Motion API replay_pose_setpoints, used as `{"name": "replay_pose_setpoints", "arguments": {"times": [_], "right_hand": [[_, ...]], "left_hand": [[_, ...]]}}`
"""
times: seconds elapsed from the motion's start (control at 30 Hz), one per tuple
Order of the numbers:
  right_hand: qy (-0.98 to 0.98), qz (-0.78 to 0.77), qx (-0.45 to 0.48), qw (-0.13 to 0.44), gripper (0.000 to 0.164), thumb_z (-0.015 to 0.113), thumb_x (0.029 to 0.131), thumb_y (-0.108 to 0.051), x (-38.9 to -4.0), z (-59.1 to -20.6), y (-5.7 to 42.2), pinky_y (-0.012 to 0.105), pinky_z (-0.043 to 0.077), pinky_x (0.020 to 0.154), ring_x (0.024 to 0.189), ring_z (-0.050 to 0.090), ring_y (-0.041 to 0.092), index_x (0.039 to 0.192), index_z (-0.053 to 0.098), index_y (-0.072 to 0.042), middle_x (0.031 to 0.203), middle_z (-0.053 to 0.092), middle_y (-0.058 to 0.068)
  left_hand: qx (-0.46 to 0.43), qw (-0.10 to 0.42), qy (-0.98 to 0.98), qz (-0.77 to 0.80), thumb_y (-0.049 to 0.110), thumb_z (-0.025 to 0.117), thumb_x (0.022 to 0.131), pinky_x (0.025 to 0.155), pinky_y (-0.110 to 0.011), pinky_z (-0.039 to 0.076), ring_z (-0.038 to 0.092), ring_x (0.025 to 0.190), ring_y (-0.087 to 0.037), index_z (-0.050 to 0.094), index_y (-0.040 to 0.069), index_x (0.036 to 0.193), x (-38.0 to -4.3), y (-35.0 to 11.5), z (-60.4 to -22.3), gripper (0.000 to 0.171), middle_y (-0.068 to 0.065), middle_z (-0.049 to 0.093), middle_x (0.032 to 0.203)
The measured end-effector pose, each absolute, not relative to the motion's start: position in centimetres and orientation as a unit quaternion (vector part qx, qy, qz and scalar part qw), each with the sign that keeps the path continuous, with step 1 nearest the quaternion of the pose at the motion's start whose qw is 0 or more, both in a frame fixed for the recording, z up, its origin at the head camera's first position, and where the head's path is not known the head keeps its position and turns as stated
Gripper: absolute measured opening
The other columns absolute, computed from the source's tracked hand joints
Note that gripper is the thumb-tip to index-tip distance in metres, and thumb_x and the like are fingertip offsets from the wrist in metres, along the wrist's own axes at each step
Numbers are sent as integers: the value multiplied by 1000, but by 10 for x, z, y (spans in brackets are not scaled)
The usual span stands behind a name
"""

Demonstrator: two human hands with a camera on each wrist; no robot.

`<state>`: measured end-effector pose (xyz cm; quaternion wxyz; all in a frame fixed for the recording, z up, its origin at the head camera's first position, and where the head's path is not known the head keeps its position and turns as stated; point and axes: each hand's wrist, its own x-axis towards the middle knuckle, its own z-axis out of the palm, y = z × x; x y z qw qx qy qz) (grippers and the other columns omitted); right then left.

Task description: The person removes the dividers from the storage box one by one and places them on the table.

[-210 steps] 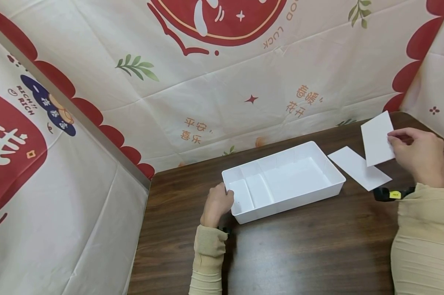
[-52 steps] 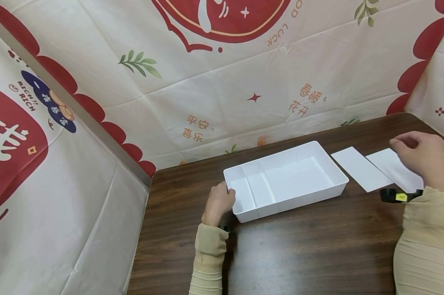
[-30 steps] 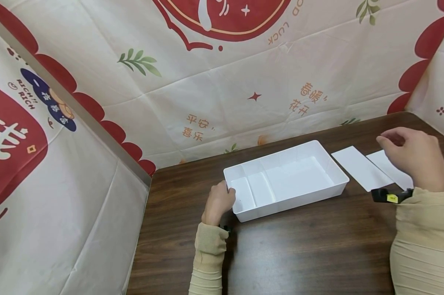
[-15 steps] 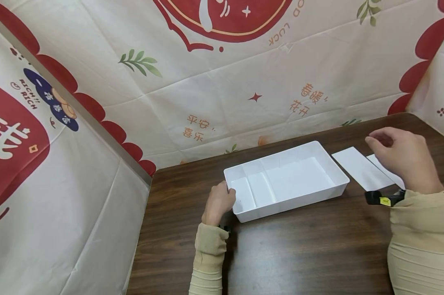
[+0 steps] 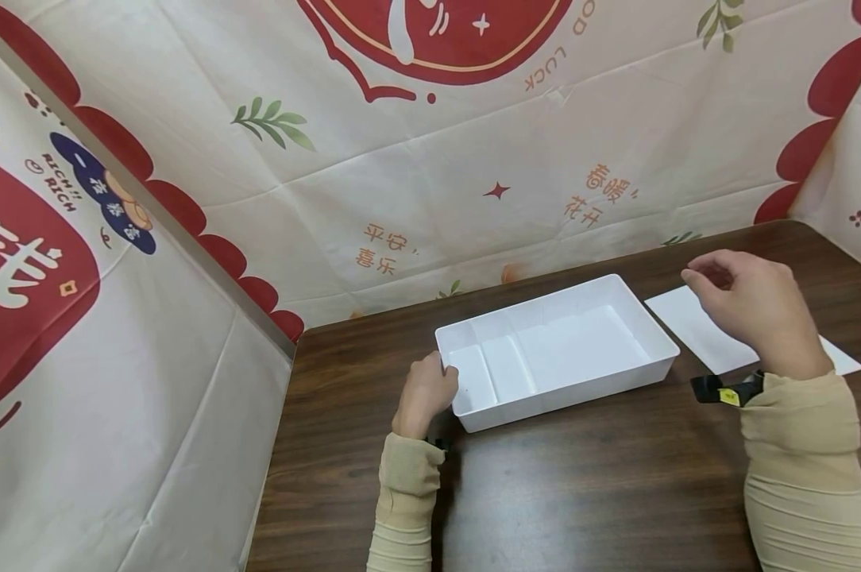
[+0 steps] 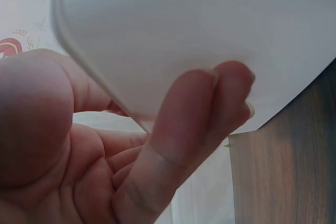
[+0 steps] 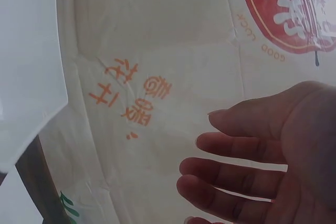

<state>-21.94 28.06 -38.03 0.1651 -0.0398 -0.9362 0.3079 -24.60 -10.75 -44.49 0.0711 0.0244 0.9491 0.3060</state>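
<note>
A white plastic tray [image 5: 595, 338] with a divided left end lies on the table. My left hand [image 5: 426, 389] grips its left short wall, thumb over the rim; in the left wrist view, fingers of that hand [image 6: 178, 124] press the outside of the tray wall [image 6: 157, 19]. To the right lie two flat white cards, the nearer-to-tray one [image 5: 712, 342] and another [image 5: 841, 359], both partly covered from view by my right hand [image 5: 755, 306]. This hand hovers above them with loosely bent fingers and nothing held. The right wrist view shows its fingers [image 7: 241, 174] spread apart.
A dark wooden table [image 5: 581, 485] carries everything. White printed cloth [image 5: 430, 199] hangs behind it, and another cloth-covered panel [image 5: 152, 381] stands along the left side. A black wrist strap [image 5: 731, 391] is worn on the right wrist.
Earlier, my right hand held up a white card; that card was then on the table beside the other. Since then the hand has moved left over the cards. The left hand keeps its hold.
</note>
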Motion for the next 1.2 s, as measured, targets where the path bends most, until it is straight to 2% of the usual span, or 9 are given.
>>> {"name": "replay_pose_setpoints", "arguments": {"times": [0.27, 0.57, 0.93, 1.2], "right_hand": [[-937, 309, -15, 165, 33, 55, 92, -27, -221, -380, 270, 59, 44, 68, 85, 55, 40, 108, 61, 0, 99, 61, 28], [-937, 305, -5, 170, 30, 56, 91, -24, -221, -382, 262, 59, 44, 70, 85, 55, 39, 107, 62, 1, 97, 61, 27], [-937, 294, 42, 185, 21, 60, 88, -15, -224, -387, 241, 54, 43, 69, 82, 55, 35, 101, 64, 1, 90, 63, 21], [-942, 283, 66, 167, 22, 61, 87, -14, -226, -390, 225, 49, 45, 65, 80, 56, 32, 103, 64, 1, 88, 63, 19]], "left_hand": [[29, 70, 946, 317, 17, 44, 91, 45, -29, 42, 53, 50, -17, 56, 3, 90, -246, -108, -445, 19, -7, 55, 66], [26, 71, 945, 318, 17, 44, 92, 45, -29, 41, 53, 51, -17, 56, 2, 92, -246, -109, -446, 20, -7, 56, 66], [26, 70, 947, 312, 17, 44, 92, 47, -29, 41, 54, 55, -17, 58, 2, 96, -246, -109, -447, 21, -7, 56, 68], [23, 71, 947, 314, 18, 44, 92, 47, -29, 43, 55, 54, -17, 58, 2, 97, -246, -109, -448, 22, -6, 57, 70]]}}
